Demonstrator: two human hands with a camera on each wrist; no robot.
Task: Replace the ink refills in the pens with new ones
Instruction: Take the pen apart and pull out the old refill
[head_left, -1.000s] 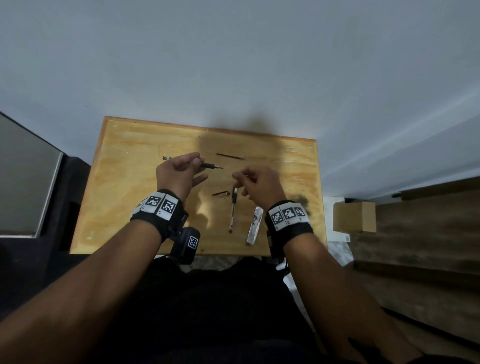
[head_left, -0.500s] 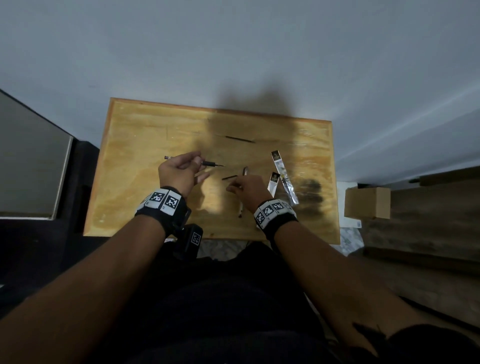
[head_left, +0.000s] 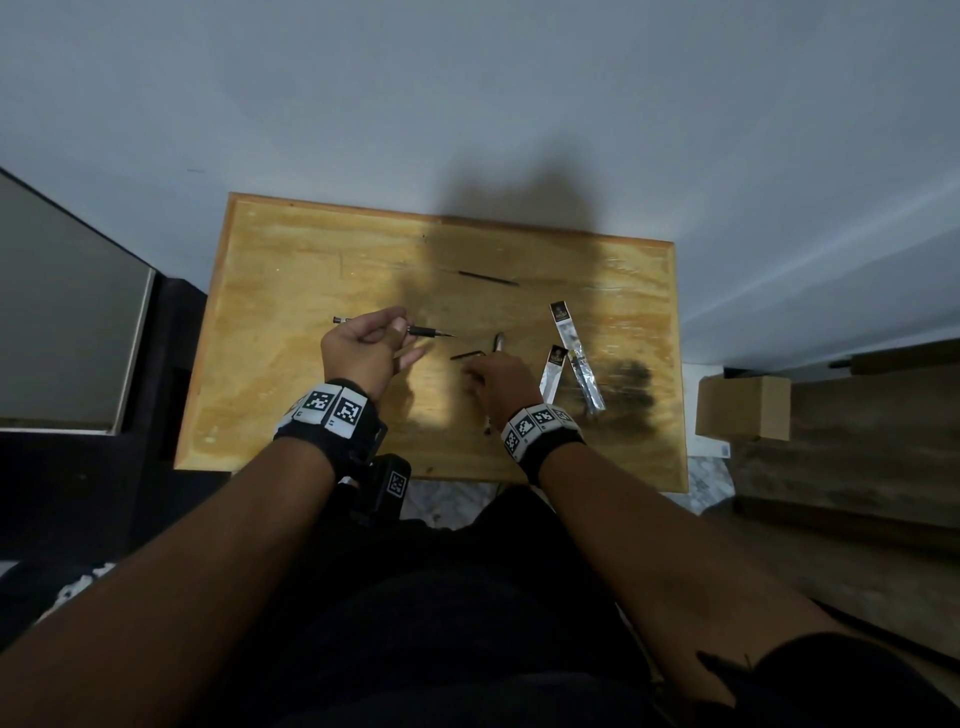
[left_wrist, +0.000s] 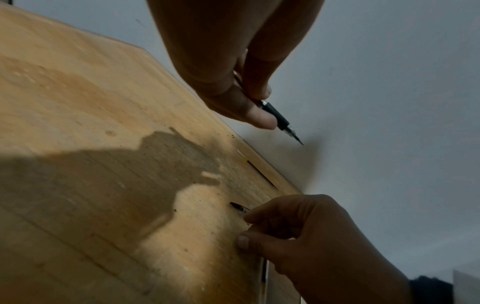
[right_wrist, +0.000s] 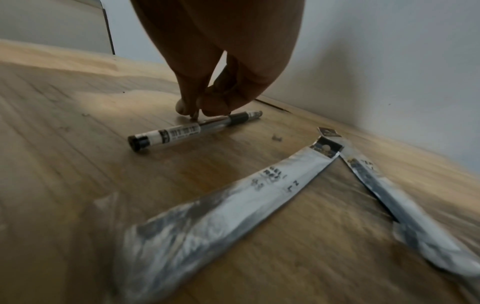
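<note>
My left hand (head_left: 400, 330) (left_wrist: 262, 107) grips a black pen (head_left: 428, 331) (left_wrist: 278, 117) above the wooden table (head_left: 311, 270), tip pointing right. My right hand (head_left: 475, 371) (right_wrist: 197, 111) is down at the table, thumb and finger pinched on a small pale piece that I cannot identify. It touches the table beside a second pen (right_wrist: 192, 128) (head_left: 500, 343) lying flat. A short dark pen part (head_left: 467, 355) lies just left of that pen. Two silver refill packets (head_left: 566, 332) (right_wrist: 233, 197) lie to the right, one crossing the other (head_left: 555, 371) (right_wrist: 389, 195).
A thin dark refill (head_left: 488, 278) lies near the table's far edge, close to the grey wall. A dark smudge (head_left: 628, 379) marks the right side of the table. A cardboard box (head_left: 743, 405) stands right of the table, a grey panel (head_left: 62, 332) to its left.
My right hand dropped from beside the left hand's pen tip down to the table next to the lying pen. The left hand still holds its pen in the same place.
</note>
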